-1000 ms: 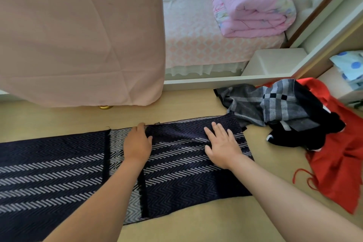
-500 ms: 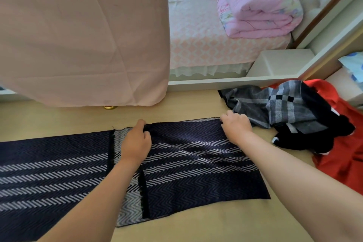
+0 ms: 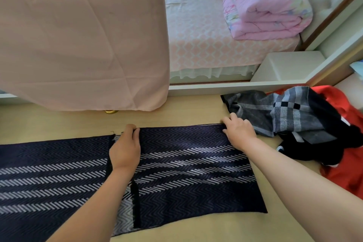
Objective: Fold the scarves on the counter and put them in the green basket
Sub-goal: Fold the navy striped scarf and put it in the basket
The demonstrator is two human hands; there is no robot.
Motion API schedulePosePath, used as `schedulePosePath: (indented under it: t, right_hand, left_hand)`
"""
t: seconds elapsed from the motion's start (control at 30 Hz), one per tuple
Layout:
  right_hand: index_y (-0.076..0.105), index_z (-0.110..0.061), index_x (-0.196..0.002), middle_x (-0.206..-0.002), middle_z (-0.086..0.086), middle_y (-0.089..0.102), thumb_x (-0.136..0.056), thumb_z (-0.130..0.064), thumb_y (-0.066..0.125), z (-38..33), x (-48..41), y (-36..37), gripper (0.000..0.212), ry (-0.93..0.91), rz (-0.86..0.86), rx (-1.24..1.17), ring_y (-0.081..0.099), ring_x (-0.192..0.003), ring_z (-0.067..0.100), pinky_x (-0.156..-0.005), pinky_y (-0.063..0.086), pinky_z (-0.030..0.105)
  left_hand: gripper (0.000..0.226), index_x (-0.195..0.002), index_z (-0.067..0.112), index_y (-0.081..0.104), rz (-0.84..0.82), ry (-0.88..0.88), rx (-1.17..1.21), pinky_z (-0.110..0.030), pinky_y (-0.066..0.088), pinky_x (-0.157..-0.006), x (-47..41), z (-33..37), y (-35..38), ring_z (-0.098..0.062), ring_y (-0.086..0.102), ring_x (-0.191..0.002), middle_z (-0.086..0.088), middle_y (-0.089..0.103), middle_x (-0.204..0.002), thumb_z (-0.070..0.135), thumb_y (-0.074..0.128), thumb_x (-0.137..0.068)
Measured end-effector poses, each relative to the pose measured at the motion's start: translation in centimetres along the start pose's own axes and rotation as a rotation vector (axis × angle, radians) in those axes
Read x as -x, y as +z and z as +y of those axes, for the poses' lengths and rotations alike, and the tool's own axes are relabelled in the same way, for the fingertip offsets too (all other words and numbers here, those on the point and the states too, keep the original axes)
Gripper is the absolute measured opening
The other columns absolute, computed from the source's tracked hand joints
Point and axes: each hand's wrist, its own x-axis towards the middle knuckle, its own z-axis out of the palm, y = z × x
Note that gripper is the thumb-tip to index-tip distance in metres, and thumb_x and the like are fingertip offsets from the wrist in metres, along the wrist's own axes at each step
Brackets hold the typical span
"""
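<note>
1. Navy scarf with pale zigzag stripes lies flat along the wooden counter, its right part doubled over toward the left.
2. Left hand is at the scarf's far edge, mid-length, fingers curled over the end of the doubled layer.
3. Right hand pinches the far right corner with curled fingers.
4. Grey plaid scarf lies bunched just right of the right hand, over a red scarf.

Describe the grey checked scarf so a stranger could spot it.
On the pale wooden counter, look just right of the right hand. The grey checked scarf lies crumpled there, the only plaid piece, on top of plain red cloth and black cloth.
</note>
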Motion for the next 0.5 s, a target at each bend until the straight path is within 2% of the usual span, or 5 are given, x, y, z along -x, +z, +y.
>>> schedulePosePath:
  t: [0.1,0.2,0.33,0.43,0.5]
  right_hand:
    - [0.059,-0.023,-0.114,-0.108,-0.002,0.057,-0.1,-0.04,0.05,0.3,-0.5,0.3,0.024,0.03,0.117,0.011,0.061,-0.086,0.019,-0.08,0.043,0.035]
    - [0.071,-0.024,-0.106,-0.097,-0.003,0.065,-0.099,-0.036,0.053,0.6,-0.8,0.6,0.022,0.102,0.23,-0.055,0.063,-0.075,0.022,-0.075,0.043,0.036]
    - [0.072,-0.022,-0.101,-0.099,0.001,0.061,-0.09,-0.022,0.063,-0.4,-0.8,0.9,0.014,0.088,0.232,0.087,0.058,-0.08,0.022,-0.07,0.039,0.035]
    - [0.066,-0.016,-0.109,-0.109,0.009,0.056,-0.076,0.001,0.065,-2.3,-0.1,0.8,0.037,0.034,0.347,-0.043,0.053,-0.088,0.027,-0.073,0.043,0.038]
    - [0.066,-0.015,-0.112,-0.11,0.009,0.056,-0.076,0.003,0.062,-4.3,1.1,0.9,0.04,-0.083,0.391,-0.164,0.052,-0.09,0.028,-0.075,0.044,0.039]
  left_hand:
    - [0.019,-0.097,0.018,0.045,-0.016,-0.072,-0.047,-0.03,0.026,-0.046,-1.1,-0.7,1.2,-0.022,0.048,-0.05,0.002,0.053,-0.064,0.034,0.037,-0.104]
    - [0.022,-0.099,0.018,0.047,-0.107,-0.105,-0.19,-0.032,0.03,-0.049,-2.5,-2.0,2.9,-0.026,0.054,-0.068,-0.002,0.059,-0.084,0.035,0.036,-0.104]
    - [0.023,-0.109,0.011,0.055,-0.17,-0.033,-0.405,-0.039,0.04,-0.068,-3.1,-3.0,4.1,-0.032,0.054,-0.094,-0.012,0.059,-0.104,0.031,0.047,-0.1]
    - [0.03,-0.115,0.012,0.058,-0.08,0.067,-0.457,-0.045,0.039,-0.084,-2.3,-2.6,3.6,-0.035,0.051,-0.101,-0.014,0.057,-0.111,0.026,0.064,-0.088]
    - [0.029,-0.114,0.016,0.059,-0.046,0.165,-0.385,-0.045,0.04,-0.084,-1.2,-2.6,2.8,-0.033,0.05,-0.1,-0.011,0.057,-0.111,0.023,0.066,-0.086]
